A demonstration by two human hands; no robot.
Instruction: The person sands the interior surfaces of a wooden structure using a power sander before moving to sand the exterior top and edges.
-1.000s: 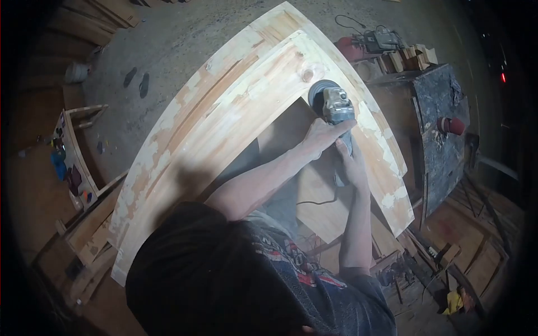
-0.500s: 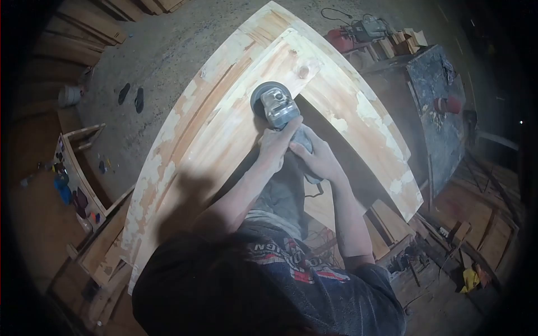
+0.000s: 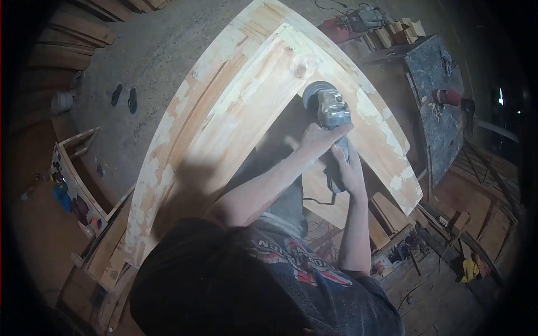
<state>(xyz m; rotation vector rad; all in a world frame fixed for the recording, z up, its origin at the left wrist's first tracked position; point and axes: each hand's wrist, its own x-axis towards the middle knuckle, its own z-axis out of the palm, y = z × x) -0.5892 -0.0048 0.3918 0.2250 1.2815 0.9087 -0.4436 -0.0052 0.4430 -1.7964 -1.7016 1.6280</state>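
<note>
Both of my hands are wrapped around an angle grinder, grey with a round dark disc at its head. My left hand grips it just behind the gear head. Lower down the body, my right hand is closed around the handle part, and a cord trails from the end. The disc lies against the inner edge of the wooden frame's right side, close to the corner. This pointed wooden frame is pale, with patches of cream filler and a knot near its tip. Part of the disc is hidden by the tool head.
A dusty workbench with a red container stands at right. Red and grey machinery is behind it. Slippers and a bucket are on the left floor. A wooden tray of small items sits lower left.
Both hands have carried the grinder to the right, from the frame's left side across the corner to its right side. My view has shifted slightly.
</note>
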